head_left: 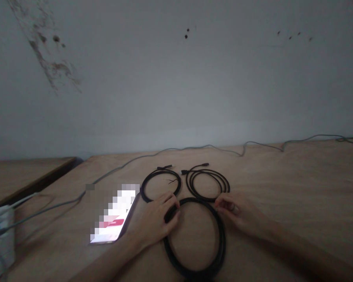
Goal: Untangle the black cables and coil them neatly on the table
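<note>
Three coils of black cable lie on the wooden table top [282,184]. The largest coil [222,239] sits nearest me. My left hand [155,219] grips its upper left side, and my right hand [235,209] has curled fingers on its upper right side. Beyond my left hand lies a smaller coil [142,188] with a plug end and thin loose wires. A third coil [187,182], looped several times with a plug end, lies beyond the gap between my hands and touches the largest coil's top.
A phone [113,215] with a lit, pixelated screen lies left of my left hand. A thin grey cable [191,148] runs along the table's far edge by the wall [176,86] and trails to a white package [0,235] at the left. Another wooden surface [23,180] lies beyond it.
</note>
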`<act>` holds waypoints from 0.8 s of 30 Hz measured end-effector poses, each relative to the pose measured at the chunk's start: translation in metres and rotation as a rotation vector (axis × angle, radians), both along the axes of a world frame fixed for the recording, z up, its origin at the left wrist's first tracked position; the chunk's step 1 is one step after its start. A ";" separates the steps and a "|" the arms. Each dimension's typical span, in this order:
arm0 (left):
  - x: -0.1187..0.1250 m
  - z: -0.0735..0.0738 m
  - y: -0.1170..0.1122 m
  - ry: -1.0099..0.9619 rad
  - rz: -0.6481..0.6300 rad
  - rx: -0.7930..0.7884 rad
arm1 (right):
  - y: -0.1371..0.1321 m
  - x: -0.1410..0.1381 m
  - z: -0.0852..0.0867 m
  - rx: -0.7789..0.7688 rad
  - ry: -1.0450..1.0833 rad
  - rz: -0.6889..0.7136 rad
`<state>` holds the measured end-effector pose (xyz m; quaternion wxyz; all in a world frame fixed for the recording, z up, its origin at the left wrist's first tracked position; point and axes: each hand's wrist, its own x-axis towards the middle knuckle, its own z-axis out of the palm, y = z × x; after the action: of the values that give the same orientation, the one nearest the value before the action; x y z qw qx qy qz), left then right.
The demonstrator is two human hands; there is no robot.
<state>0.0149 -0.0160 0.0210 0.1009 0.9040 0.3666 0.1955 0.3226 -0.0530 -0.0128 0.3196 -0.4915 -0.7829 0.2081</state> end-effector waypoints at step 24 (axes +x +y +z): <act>0.001 -0.006 0.001 -0.048 0.008 -0.030 | 0.004 -0.005 -0.010 -0.178 0.206 -0.058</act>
<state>0.0156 -0.0148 0.0148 0.1225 0.8959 0.3708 0.2120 0.3180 -0.0490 -0.0227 0.3593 -0.5165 -0.7099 0.3164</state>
